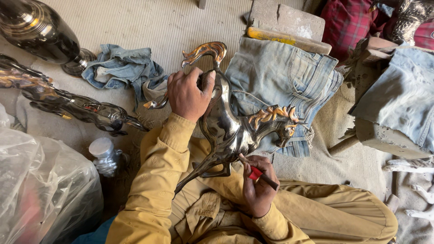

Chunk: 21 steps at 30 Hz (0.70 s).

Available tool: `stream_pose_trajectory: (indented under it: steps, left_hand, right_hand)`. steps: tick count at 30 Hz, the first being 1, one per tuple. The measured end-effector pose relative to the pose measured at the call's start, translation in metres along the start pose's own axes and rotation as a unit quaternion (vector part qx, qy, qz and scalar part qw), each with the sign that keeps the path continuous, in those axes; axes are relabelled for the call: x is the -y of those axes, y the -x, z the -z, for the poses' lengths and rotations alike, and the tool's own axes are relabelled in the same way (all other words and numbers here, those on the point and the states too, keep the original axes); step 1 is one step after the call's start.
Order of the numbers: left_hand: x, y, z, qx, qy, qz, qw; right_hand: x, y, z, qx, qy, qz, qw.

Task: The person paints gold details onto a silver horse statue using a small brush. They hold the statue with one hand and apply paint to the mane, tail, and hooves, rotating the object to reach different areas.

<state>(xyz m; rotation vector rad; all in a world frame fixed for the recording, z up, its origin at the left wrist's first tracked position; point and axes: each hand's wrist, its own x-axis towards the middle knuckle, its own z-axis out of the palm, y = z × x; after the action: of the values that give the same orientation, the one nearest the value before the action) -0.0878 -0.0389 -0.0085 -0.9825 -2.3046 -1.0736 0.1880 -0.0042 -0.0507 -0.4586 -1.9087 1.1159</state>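
A clear plastic sheet (40,180) bulges at the far left of the horse figurine, with a small white-capped bottle (105,156) just beside it on the floor. Above those lies a second dark metal figurine (77,108), and beyond it a glossy dark vase (38,29) with a crumpled denim rag (122,68) near its foot.

The polished metal horse figurine (230,131) rests across the person's lap, its golden tail curling up and its golden-maned head pointing right over a pair of pale jeans (285,77) spread as padding. The left hand (190,95) is wrapped around the hindquarters just below the tail, fingers curled tight and thumb pressed on the body. The right hand (257,185), below the horse's belly, pinches a thin dark tool (264,177) with a red band, its tip touching the underside of the figurine.

To the right of the horse stands a worn work block (384,135) draped with more denim.

The surface looks slick, so the tool tip could skid and scratch the finish if pushed too hard. If the left hand's hold slackens, the horse could roll off the lap; its thin legs and tail seem likeliest to bend.
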Motion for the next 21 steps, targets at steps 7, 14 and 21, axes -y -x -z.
stream_pose_trajectory:
  steps: [7,14,21]
  left_hand:
    - [0.002,0.0,-0.001,0.0,0.003,-0.006,1.0]
    - [0.002,0.0,-0.002,0.006,-0.001,0.005,1.0]
    - [0.001,0.001,-0.002,0.007,0.009,0.003,1.0]
  right_hand:
    - [-0.001,0.007,-0.001,-0.002,-0.003,-0.006,1.0]
    - [-0.005,0.013,0.0,0.006,-0.028,0.001,1.0]
    - [-0.016,0.008,-0.011,-0.039,-0.217,0.026,0.975]
